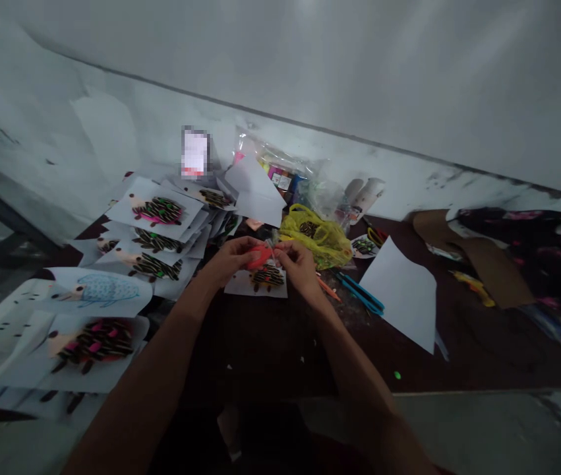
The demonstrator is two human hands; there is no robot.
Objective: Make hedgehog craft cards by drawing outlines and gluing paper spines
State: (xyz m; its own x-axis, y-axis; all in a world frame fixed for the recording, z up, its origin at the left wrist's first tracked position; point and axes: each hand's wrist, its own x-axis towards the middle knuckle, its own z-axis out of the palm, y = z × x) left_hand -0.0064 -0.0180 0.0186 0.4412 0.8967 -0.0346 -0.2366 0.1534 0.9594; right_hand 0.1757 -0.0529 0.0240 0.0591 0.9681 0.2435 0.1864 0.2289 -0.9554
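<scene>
On our dark table we see a hedgehog card, a yellow bag and a white sheet — with stacked pictures leftward, brown cardboard rightward.

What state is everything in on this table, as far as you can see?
Left hand: fingers closed on the red piece.
Red piece: held above the table, shape unclear.
Right hand: fingers drawn together beside the red piece; grip unclear.
Hedgehog card: lying beneath the hands, partly covered.
Cards at left: piled, overlapping.
Yellow bag: crumpled.
Blue tool: lying down; open or closed unclear.
White sheet at right: unfolded, slightly curved.
</scene>
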